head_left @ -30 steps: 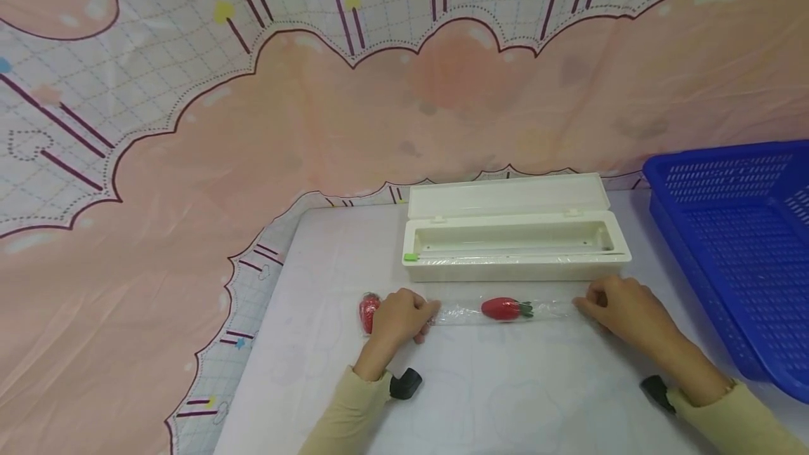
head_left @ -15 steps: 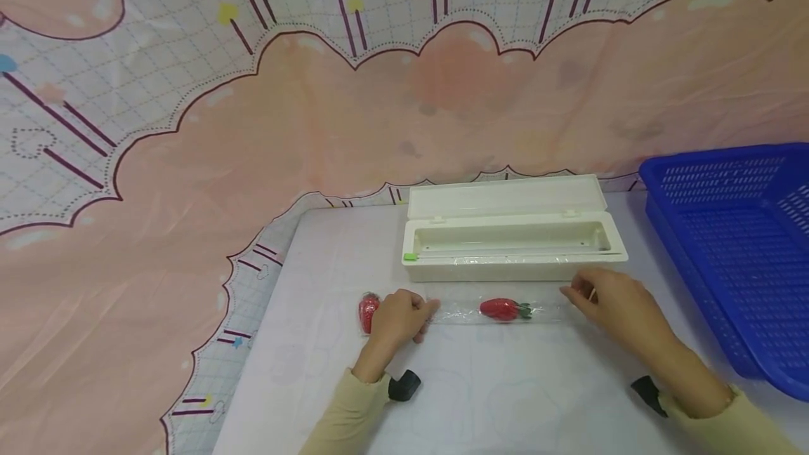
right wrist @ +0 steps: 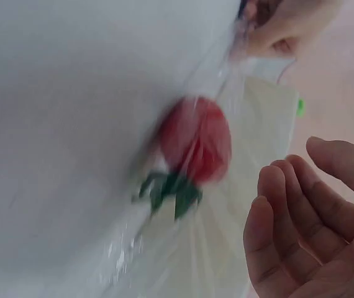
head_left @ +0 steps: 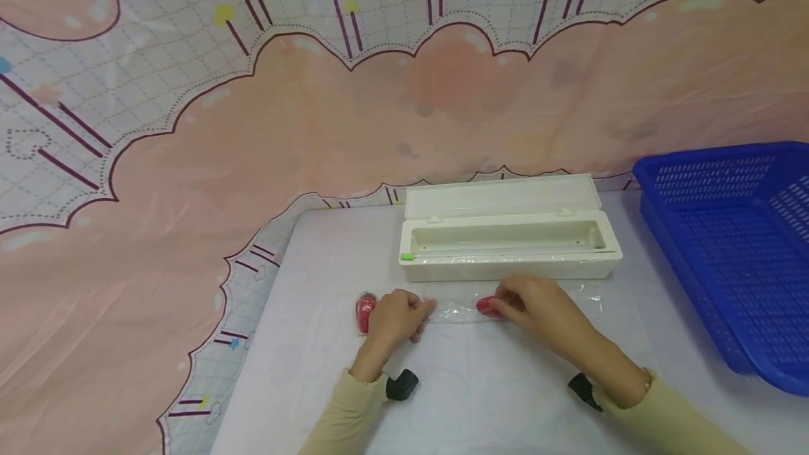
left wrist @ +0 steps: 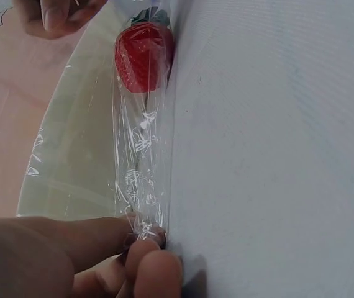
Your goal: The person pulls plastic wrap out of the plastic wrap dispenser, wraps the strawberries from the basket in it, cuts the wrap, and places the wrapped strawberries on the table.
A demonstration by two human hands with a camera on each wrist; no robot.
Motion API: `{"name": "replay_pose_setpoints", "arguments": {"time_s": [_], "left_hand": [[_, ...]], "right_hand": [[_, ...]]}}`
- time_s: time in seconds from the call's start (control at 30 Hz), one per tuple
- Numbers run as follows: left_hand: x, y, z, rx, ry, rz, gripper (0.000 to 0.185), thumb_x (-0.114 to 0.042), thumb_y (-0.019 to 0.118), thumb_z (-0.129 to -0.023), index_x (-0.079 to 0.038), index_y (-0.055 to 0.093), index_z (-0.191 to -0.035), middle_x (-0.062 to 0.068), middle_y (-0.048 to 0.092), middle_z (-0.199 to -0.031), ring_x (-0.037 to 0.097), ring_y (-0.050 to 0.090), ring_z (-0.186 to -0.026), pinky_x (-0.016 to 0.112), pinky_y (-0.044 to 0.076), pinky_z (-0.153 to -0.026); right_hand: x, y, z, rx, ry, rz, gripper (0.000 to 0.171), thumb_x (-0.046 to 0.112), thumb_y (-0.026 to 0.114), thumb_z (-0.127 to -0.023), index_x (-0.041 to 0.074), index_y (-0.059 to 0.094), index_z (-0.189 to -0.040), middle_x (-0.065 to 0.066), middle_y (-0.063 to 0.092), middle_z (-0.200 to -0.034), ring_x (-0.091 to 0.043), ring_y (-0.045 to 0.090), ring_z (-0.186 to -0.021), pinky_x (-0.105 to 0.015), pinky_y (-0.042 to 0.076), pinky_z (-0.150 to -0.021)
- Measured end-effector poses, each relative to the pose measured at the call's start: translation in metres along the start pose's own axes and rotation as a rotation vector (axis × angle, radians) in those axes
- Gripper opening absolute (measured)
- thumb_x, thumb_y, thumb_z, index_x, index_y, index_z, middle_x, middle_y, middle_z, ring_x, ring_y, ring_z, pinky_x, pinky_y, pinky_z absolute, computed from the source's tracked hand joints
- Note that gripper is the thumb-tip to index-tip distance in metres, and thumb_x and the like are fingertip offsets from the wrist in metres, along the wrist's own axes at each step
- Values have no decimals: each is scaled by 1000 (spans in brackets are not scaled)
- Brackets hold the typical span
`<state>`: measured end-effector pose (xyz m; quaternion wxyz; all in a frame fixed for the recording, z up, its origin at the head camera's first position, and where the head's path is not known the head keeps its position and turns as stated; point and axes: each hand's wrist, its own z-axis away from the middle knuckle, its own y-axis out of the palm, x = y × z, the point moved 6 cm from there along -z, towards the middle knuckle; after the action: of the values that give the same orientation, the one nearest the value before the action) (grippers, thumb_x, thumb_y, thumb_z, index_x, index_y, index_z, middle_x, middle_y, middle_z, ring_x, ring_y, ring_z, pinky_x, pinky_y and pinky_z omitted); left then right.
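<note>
My left hand (head_left: 395, 318) pinches a bunched strip of clear cling film (left wrist: 141, 149) low over the table. Inside that strip lies a red toy vegetable (right wrist: 195, 139) with a green leafy top. Beside my left hand sits a film-wrapped strawberry (head_left: 364, 311), partly hidden by the hand. My right hand (head_left: 546, 307) is over the leafy end of the toy vegetable and covers part of it in the head view. In the right wrist view its fingers are loosely bent, with nothing between them, beside the film.
A cream cling film dispenser (head_left: 505, 270) stands just behind the hands, lid up, a green slider (head_left: 407, 256) at its left end. To the right is a blue perforated basket (head_left: 701, 286). A patterned cloth (head_left: 354, 132) hangs behind the white table.
My right hand has left the film's right end and moved left to over the toy vegetable. My left hand stays put, pinching the film.
</note>
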<state>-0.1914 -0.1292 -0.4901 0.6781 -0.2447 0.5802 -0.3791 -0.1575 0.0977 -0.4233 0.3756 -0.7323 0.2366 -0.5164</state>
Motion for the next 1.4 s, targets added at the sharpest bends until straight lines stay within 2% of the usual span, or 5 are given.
{"name": "replay_pose_setpoints", "arguments": {"time_s": [0.47,0.7,0.9,1.13,1.4], "left_hand": [[0,-2,-1,13,6,-8,42,-40,68,-91,-15,61,-58,-7,55,-45,8,55,-40,27,33,-45],[1,-3,-2,30,0,11,41,-39,69,-92,-15,62,-59,-7,56,-47,7,56,-40,26,34,-46],[0,0,-4,37,8,25,40,-39,69,-92,-14,64,-60,-7,56,-46,7,56,-40,26,34,-46],[-2,-1,-4,35,6,23,39,-39,70,-91,-15,65,-61,-7,56,-46,7,56,-40,26,33,-46],[2,0,-5,40,-3,21,41,-42,69,-91,-15,64,-61,-7,57,-46,7,57,-41,25,33,-46]], "right_hand": [[21,47,-22,42,-89,-81,10,14,77,-86,12,70,-79,9,60,-69,-1,52,-65,-20,47,-61],[24,69,-32,84,-23,-89,15,18,74,-89,12,70,-75,10,59,-63,-1,50,-61,-19,43,-57],[24,66,-34,62,-41,-10,13,19,77,-86,14,70,-76,11,59,-65,-3,51,-61,-22,44,-57],[19,59,-34,31,-146,18,13,22,80,-83,14,70,-81,8,60,-74,-9,54,-73,-26,48,-67],[20,66,-37,21,-177,77,17,24,83,-79,14,71,-70,8,60,-65,-11,51,-69,-28,45,-66]]}}
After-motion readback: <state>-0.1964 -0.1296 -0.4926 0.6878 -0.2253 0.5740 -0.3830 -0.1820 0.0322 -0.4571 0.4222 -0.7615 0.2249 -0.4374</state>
